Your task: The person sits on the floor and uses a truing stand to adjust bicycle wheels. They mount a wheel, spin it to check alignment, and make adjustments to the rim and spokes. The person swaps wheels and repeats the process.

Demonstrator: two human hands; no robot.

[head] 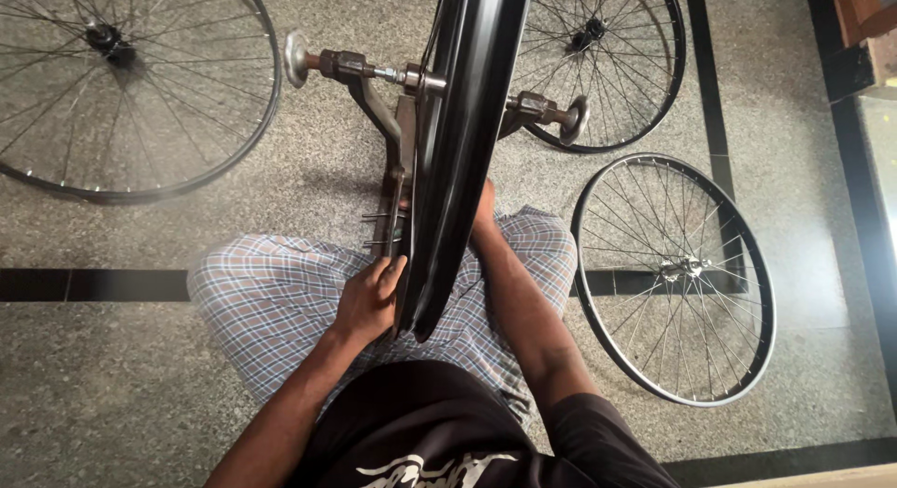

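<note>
A: Head view, centre frame: black bicycle rim (467,142) stands edge-on in the truing stand (397,124), above the person's lap. Left hand (369,297) is curled narrow against the rim's lower left edge.

B: And the right hand (484,212)?

A: Pressed behind the rim, mostly hidden; I can't tell its grip.

B: Risks?

A: I'd say fingers could get caught in the spokes if the rim spins, and the loose wheel (675,275) at right is close to the knee.

B: Containers?

A: None visible; only spare wheels on the floor (112,385).
</note>
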